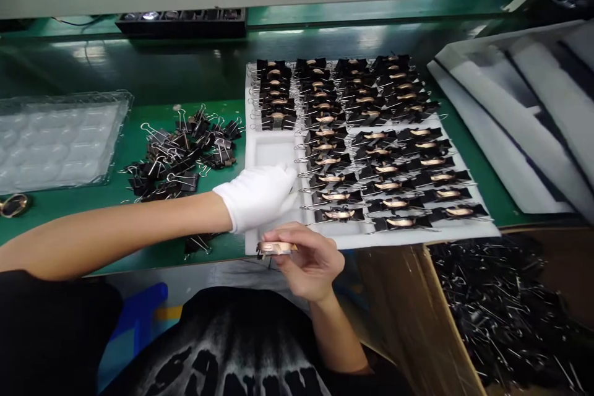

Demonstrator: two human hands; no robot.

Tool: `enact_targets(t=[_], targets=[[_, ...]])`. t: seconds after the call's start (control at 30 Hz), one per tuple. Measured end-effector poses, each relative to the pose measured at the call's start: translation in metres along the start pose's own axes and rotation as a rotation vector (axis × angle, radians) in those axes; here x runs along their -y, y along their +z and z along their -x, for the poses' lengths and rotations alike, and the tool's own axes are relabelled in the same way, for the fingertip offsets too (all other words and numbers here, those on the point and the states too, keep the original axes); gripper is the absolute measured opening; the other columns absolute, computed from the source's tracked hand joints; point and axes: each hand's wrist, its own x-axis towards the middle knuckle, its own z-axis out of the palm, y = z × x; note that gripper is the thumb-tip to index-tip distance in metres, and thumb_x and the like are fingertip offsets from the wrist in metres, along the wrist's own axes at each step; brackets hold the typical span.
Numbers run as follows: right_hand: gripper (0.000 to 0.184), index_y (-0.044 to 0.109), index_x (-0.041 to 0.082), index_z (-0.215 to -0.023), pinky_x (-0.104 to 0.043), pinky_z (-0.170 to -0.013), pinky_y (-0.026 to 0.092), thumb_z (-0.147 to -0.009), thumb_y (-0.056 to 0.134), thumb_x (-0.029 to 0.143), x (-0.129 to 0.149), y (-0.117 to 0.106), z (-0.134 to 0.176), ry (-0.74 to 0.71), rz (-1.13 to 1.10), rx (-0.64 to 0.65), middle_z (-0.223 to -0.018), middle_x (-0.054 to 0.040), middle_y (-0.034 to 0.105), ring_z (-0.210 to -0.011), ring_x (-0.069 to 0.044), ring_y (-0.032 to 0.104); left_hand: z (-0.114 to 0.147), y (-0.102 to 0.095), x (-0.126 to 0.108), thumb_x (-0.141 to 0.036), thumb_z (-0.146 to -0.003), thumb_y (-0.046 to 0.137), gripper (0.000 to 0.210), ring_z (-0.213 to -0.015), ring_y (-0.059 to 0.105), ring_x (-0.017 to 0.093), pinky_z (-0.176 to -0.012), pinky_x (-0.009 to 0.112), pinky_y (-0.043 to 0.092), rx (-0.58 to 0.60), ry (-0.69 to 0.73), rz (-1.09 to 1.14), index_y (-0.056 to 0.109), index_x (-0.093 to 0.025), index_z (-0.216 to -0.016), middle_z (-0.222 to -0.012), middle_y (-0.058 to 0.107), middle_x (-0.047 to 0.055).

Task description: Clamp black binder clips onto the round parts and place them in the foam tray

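- my left hand (pixel 257 197), in a white glove, lies on the white foam tray (pixel 271 151) at its bare left column, fingers loosely together, clamped on nothing i can see.
- my right hand (pixel 309 263), bare, pinches a binder clip (pixel 277 249) with a copper-looking face, at the tray's near edge just under the glove.
- risk: the pinch is only fingertips; i judge the clip could twist out and fall off the surface edge into my lap.
- risk: the glove sits just beside the filled clip rows (pixel 371 136); a nudge could knock the nearest ones crooked.
- risk: the tray hangs a bit over the near edge, so pressing there might tip it.
- surface (pixel 116 198): green mat, loose clip pile (pixel 179 154) left of the tray, clear plastic tray (pixel 55 139) far left.
- room: cardboard box of wire handles (pixel 501 309) lower right, white foam sheets (pixel 524 111) at right, shelf rail above.
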Motion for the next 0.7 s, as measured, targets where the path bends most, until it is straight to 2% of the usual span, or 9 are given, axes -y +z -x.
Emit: enact_targets(t=[0.1,0.2,0.27,0.37,0.47,0.6,0.7], targets=[[0.038,0.074,0.026,-0.128,-0.038,-0.067,0.069,-0.092,0.077,0.014,0.002,-0.001,-0.002,-0.071,-0.032,-0.036,-0.099,-0.0079,0.085,-0.084,-0.024,0.082,0.016,0.007,-0.003,-0.033,-0.101,0.054,0.024,-0.069,0.066,0.024,-0.056,0.032,0.040,0.016,0.137,0.030,0.066,-0.014,-0.107,-0.089,0.069,0.010],[0.030,0.074,0.026,-0.125,-0.036,-0.066,0.069,-0.095,0.075,0.019,0.005,-0.001,-0.001,-0.041,-0.048,-0.084,-0.098,-0.0072,0.085,-0.083,-0.022,0.081,0.032,0.000,0.003,-0.031,-0.098,0.060,0.017,-0.070,0.064,0.019,-0.059,0.030,0.040,0.015,0.292,0.064,0.066,-0.016,-0.095,-0.090,0.069,0.008],[0.027,0.074,0.028,-0.121,-0.036,-0.067,0.069,-0.095,0.075,0.019,0.008,-0.002,0.000,0.037,-0.034,-0.133,-0.097,-0.0055,0.084,-0.085,-0.022,0.082,0.042,-0.015,0.015,-0.035,-0.104,0.050,0.027,-0.075,0.065,0.020,-0.064,0.031,0.041,-0.048,0.259,0.006,0.067,-0.017,-0.093,-0.094,0.069,0.009],[0.026,0.074,0.028,-0.116,-0.035,-0.073,0.070,-0.094,0.075,0.014,0.012,-0.002,0.001,0.166,-0.003,-0.211,-0.099,-0.0038,0.084,-0.089,-0.022,0.083,0.056,-0.039,0.052,-0.035,-0.109,0.038,0.039,-0.081,0.065,0.021,-0.072,0.034,0.042,-0.157,0.028,-0.101,0.070,-0.018,-0.096,-0.095,0.071,0.009],[0.029,0.075,0.027,-0.115,-0.034,-0.078,0.071,-0.092,0.077,0.009,0.014,0.000,0.000,0.260,0.023,-0.250,-0.101,-0.0042,0.085,-0.089,-0.021,0.084,0.070,-0.047,0.098,-0.036,-0.109,0.038,0.041,-0.082,0.064,0.022,-0.072,0.036,0.038,-0.162,-0.161,-0.255,0.073,-0.019,-0.098,-0.091,0.071,0.008],[0.030,0.077,0.028,-0.114,-0.032,-0.081,0.070,-0.090,0.079,0.010,0.015,0.010,-0.003,0.365,-0.016,-0.274,-0.101,-0.0046,0.085,-0.092,-0.022,0.084,0.079,-0.032,0.136,-0.043,-0.103,0.054,0.031,-0.089,0.063,0.027,-0.077,0.040,0.039,-0.019,-0.097,-0.414,0.075,-0.020,-0.105,-0.100,0.071,0.013],[0.030,0.077,0.029,-0.113,-0.032,-0.083,0.070,-0.089,0.081,0.011,0.014,0.017,-0.007,0.433,-0.045,-0.271,-0.104,-0.0050,0.085,-0.093,-0.021,0.084,0.078,-0.025,0.145,-0.032,-0.107,0.046,0.035,-0.085,0.061,0.026,-0.078,0.041,0.038,-0.003,-0.030,-0.398,0.073,-0.021,-0.088,-0.088,0.069,0.011]])
